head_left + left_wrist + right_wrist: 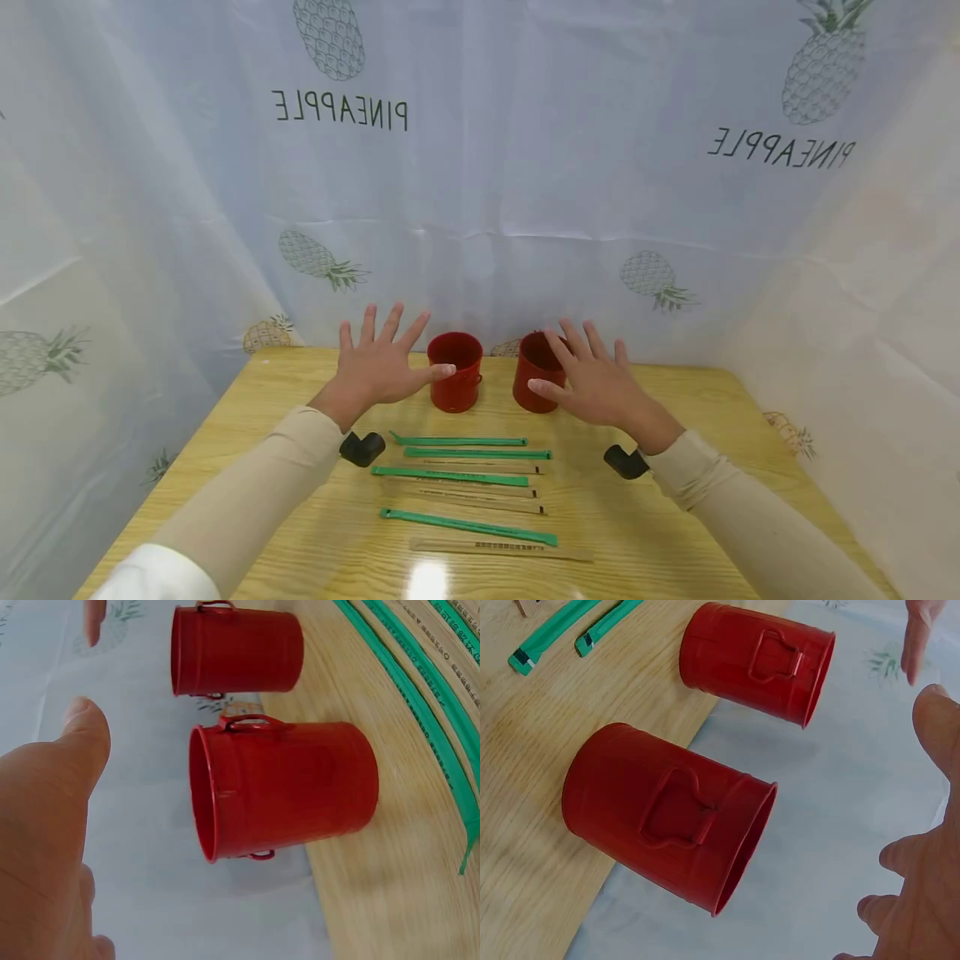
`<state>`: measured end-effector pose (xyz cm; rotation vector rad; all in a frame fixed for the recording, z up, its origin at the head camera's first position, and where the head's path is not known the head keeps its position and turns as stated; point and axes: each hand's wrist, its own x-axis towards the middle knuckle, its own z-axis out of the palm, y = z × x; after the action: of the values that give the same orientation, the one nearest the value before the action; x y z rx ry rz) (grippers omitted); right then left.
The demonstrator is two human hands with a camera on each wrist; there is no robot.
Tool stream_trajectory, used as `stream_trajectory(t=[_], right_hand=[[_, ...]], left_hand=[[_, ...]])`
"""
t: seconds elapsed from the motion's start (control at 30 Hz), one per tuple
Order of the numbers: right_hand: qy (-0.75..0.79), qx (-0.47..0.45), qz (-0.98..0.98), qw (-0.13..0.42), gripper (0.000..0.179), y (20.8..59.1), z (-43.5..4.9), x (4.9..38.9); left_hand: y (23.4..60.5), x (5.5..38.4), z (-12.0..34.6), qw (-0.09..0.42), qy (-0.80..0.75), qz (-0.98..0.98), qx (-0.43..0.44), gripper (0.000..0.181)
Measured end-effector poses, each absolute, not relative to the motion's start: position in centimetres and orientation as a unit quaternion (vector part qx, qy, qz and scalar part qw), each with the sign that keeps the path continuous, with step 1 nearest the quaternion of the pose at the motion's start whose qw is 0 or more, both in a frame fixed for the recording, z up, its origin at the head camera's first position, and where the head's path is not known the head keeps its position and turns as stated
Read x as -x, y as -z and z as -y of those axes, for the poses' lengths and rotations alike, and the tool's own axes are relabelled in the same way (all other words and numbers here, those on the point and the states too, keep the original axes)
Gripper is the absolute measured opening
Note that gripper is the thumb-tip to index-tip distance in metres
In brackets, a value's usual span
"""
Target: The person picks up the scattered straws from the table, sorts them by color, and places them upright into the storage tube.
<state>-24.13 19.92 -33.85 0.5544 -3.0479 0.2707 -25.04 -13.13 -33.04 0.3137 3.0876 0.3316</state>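
Note:
Both hands are held out over the table with fingers spread and nothing in them. My left hand point(381, 369) is beside the left red metal bucket point(454, 392), its thumb overlapping the bucket in the head view. My right hand point(600, 385) is at the right red bucket point(534, 390), covering part of its rim in that view. Small wire handles show on the buckets in the wrist views. In front of them lie long thin paper-wrapped sticks in a loose row, some in green wrappers point(468, 527) and some in brown wrappers point(502, 549).
The wooden table point(285, 533) ends at a hanging white curtain point(480, 167) printed with pineapples, which also runs along both sides. Black wrist cameras point(363, 449) sit under the forearms. A bright reflection lies near the front edge.

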Motion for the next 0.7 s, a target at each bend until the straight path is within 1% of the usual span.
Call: stream_trajectory(t=[0.4, 0.7], right_hand=[[-0.076, -0.180, 0.981, 0.025, 0.088, 35.0, -20.0, 23.4], [-0.087, -0.186, 0.978, 0.023, 0.091, 35.9, -19.6, 22.9]], left_hand=[[34.3, 25.0, 12.6, 0.011, -0.113, -0.988, -0.101, 0.103], [35.3, 24.5, 12.8, 0.011, -0.129, -0.986, -0.103, 0.102]])
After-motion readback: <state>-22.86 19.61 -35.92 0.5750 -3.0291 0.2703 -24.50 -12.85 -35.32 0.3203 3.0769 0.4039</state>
